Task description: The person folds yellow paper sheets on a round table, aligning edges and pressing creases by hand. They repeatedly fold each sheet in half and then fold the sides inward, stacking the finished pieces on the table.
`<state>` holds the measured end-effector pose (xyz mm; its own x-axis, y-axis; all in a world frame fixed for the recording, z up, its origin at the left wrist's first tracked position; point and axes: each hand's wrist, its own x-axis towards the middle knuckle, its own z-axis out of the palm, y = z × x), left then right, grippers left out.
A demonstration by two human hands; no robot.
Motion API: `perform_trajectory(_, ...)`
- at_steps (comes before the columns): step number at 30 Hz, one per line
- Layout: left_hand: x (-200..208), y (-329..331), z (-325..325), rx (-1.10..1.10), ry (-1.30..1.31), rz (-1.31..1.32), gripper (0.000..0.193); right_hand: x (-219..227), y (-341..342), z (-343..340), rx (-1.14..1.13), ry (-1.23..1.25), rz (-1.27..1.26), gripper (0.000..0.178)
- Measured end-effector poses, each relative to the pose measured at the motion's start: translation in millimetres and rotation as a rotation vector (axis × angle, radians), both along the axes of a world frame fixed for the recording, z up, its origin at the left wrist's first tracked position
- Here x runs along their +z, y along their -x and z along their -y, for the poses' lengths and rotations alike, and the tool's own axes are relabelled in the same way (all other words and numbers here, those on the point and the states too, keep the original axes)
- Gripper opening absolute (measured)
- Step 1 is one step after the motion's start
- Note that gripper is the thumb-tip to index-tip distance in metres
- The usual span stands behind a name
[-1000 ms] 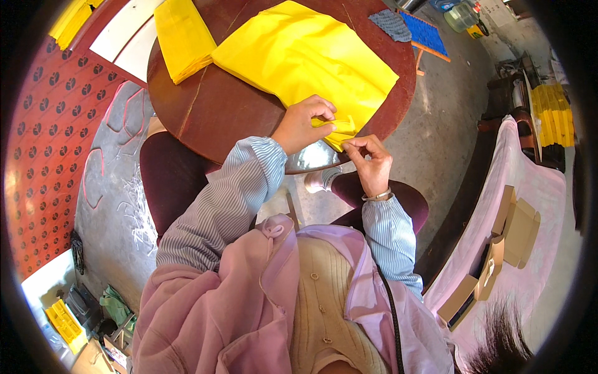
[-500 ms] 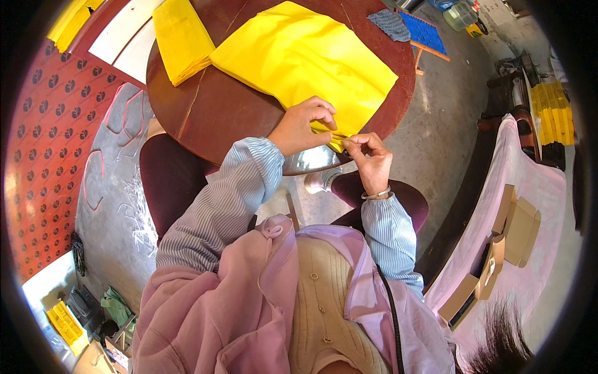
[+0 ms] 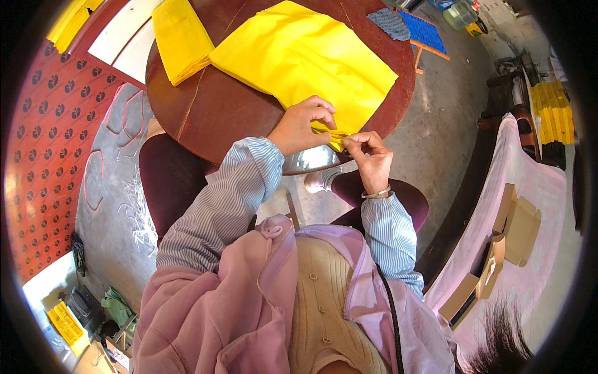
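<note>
Yellow sheet (image 3: 311, 59) lies on the round table (image 3: 233, 121), spreading away from the person. Left hand (image 3: 301, 126) grips its bunched near end, thumb against fingers; right hand (image 3: 374, 164), just beside, pinches the edge.

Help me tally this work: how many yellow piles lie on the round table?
2: a narrow pile on the left of the table, and a wide pile right of it, left hand and right hand at its near corner. Any underneath would be hidden.
</note>
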<state>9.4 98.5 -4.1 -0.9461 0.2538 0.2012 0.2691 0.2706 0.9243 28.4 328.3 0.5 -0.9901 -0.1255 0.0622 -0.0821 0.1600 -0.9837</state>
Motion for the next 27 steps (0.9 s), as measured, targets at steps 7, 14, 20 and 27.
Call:
perform_trajectory(7,-8,-2,-7,0.079,-0.003,-0.058,0.019,0,3,0,-0.016,-0.085,0.004,0.012)
perform_trajectory(14,-19,1,-11,0.097,-0.063,-0.088,0.017,16,12,1,0.019,-0.525,-0.586,0.046)
perform_trajectory(20,-12,1,-14,0.111,-0.037,-0.097,0.017,17,21,15,0.036,-0.659,-0.715,0.022)
perform_trajectory(27,29,1,-7,0.025,0.229,-0.19,0.018,24,23,6,0.135,-0.708,-0.675,0.033)
